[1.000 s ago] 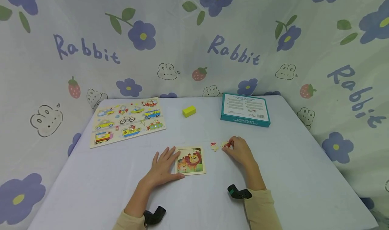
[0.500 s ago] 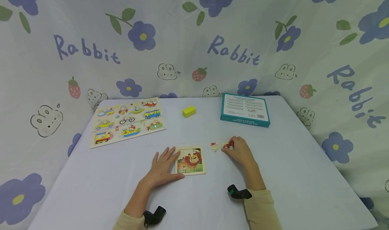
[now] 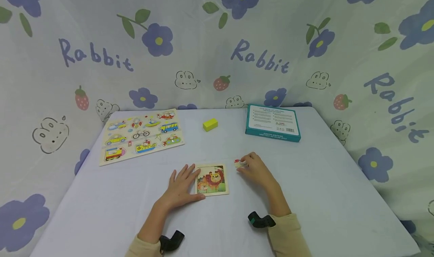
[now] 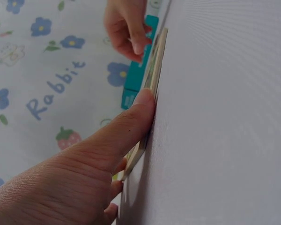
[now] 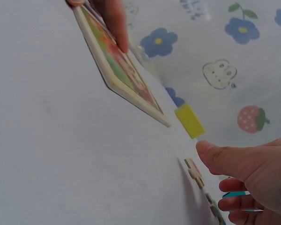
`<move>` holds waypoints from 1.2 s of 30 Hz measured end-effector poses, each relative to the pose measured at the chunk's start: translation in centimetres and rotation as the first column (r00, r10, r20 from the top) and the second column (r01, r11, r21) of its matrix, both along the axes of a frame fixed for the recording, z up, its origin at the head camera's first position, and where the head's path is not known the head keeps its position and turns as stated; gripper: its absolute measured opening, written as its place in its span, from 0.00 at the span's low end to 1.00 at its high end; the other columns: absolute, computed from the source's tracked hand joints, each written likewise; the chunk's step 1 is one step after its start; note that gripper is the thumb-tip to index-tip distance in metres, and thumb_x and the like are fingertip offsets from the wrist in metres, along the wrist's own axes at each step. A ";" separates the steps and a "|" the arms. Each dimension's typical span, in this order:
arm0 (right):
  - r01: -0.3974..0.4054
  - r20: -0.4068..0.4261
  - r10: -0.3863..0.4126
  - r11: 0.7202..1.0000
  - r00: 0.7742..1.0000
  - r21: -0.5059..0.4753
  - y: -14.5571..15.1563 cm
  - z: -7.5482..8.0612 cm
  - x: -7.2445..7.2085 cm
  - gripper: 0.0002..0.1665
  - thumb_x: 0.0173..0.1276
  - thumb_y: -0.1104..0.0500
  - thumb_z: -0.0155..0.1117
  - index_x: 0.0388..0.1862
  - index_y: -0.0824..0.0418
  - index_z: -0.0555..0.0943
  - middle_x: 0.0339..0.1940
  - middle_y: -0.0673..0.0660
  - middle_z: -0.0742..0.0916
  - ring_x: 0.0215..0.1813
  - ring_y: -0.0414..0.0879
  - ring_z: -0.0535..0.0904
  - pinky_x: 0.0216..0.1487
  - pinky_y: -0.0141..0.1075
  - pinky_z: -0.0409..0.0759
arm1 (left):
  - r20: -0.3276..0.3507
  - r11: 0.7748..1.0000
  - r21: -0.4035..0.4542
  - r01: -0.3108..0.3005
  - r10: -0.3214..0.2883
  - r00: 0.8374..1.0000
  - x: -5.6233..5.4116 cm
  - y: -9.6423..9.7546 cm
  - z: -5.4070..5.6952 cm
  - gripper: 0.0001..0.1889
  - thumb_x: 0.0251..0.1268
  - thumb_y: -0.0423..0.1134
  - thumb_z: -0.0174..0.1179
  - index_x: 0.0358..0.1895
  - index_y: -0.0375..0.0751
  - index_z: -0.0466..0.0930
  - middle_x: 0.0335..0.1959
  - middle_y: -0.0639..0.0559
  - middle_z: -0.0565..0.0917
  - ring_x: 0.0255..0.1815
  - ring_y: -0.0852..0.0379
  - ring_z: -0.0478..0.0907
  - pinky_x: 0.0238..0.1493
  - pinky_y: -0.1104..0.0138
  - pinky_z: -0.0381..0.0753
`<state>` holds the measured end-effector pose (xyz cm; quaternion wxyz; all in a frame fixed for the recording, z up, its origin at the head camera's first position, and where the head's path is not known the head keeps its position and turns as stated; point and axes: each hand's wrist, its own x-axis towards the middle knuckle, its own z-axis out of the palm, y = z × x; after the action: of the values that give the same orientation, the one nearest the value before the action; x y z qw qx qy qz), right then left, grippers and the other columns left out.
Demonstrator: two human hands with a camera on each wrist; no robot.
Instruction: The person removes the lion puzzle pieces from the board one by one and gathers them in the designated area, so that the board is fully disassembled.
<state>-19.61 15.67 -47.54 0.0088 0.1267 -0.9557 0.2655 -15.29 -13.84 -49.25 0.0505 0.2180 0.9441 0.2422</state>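
Note:
A small wooden jigsaw tray [image 3: 211,192] with a lion picture lies flat in the head view. My left hand [image 3: 179,187] spreads over its left side, fingers extended, thumb at the near edge. In the left wrist view, that thumb [image 4: 143,101] presses against the tray's edge. My right hand [image 3: 255,171] is just right of the tray, thumb and forefinger close around loose jigsaw pieces. One piece [image 3: 237,164] shows past the fingertips. In the right wrist view, jigsaw pieces [image 5: 194,173] lie beside the thumb and fingertips; whether I pinch one, I cannot tell.
A wooden puzzle board [image 3: 152,134] with vehicle pictures sits at the back left. Behind the tray stands a yellow block [image 3: 210,124]. A flat teal and white box [image 3: 272,123] is at the back right. White cloth covers the table [image 3: 339,196]; a printed curtain hangs behind.
My right hand has shifted left, from the right-hand jigsaw piece to the one nearer the tray, partly covering it. The left hand and tray stay where they were.

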 end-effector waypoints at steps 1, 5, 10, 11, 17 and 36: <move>-0.016 -0.006 0.016 1.000 1.000 0.007 -0.3 0.0 0.0 0.17 0.57 0.53 0.69 0.42 0.61 0.79 0.42 0.55 0.76 0.46 0.47 0.74 0.50 0.39 0.74 | 0.000 1.000 0.001 0.000 0.000 1.000 0.0 0.0 0.0 0.48 0.44 0.66 0.62 0.68 0.44 0.60 0.71 0.44 0.54 0.72 0.43 0.43 0.63 0.41 0.34; -0.079 -0.047 0.081 0.996 0.996 0.037 -1.3 0.0 0.3 0.16 0.56 0.55 0.69 0.42 0.60 0.80 0.43 0.55 0.77 0.47 0.47 0.74 0.50 0.39 0.74 | -0.009 1.000 0.008 0.000 0.000 1.000 0.0 -0.1 0.0 0.48 0.44 0.67 0.62 0.68 0.44 0.60 0.71 0.44 0.54 0.72 0.43 0.43 0.63 0.41 0.34; -0.172 -0.075 0.174 0.984 0.982 0.038 -2.8 0.4 1.1 0.15 0.59 0.56 0.67 0.44 0.61 0.80 0.40 0.54 0.76 0.41 0.44 0.73 0.44 0.37 0.76 | -0.022 1.000 0.029 0.002 -0.001 1.000 -0.1 -0.2 -0.1 0.49 0.43 0.66 0.63 0.68 0.43 0.61 0.70 0.42 0.55 0.71 0.41 0.44 0.63 0.40 0.35; -0.190 -0.075 0.193 0.981 0.978 0.045 -3.1 0.5 1.2 0.15 0.59 0.56 0.66 0.44 0.61 0.80 0.39 0.54 0.76 0.39 0.43 0.72 0.42 0.36 0.76 | -0.017 1.000 0.028 0.000 0.001 1.000 0.0 -0.2 -0.1 0.49 0.43 0.66 0.63 0.68 0.43 0.61 0.71 0.42 0.55 0.71 0.42 0.44 0.63 0.40 0.34; -0.253 -0.044 0.261 0.959 0.964 0.128 -5.2 0.2 1.6 0.15 0.64 0.55 0.61 0.48 0.58 0.80 0.37 0.51 0.74 0.33 0.39 0.69 0.35 0.30 0.73 | -0.004 1.000 0.000 -0.004 0.004 1.000 0.0 -0.2 -0.1 0.49 0.43 0.67 0.62 0.68 0.45 0.60 0.71 0.44 0.54 0.72 0.43 0.43 0.63 0.41 0.34; -0.305 -0.138 0.328 0.938 0.935 0.163 -6.4 -0.5 2.0 0.15 0.66 0.58 0.59 0.50 0.59 0.80 0.39 0.52 0.75 0.34 0.39 0.70 0.35 0.29 0.74 | 0.008 1.000 -0.001 -0.005 0.005 1.000 0.2 -0.1 0.1 0.48 0.44 0.67 0.62 0.68 0.44 0.61 0.71 0.44 0.55 0.72 0.43 0.43 0.63 0.40 0.34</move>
<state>-17.64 9.22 -48.00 0.0353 0.3007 -0.9349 0.1849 -15.14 -13.92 -49.15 0.0536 0.2144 0.9446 0.2427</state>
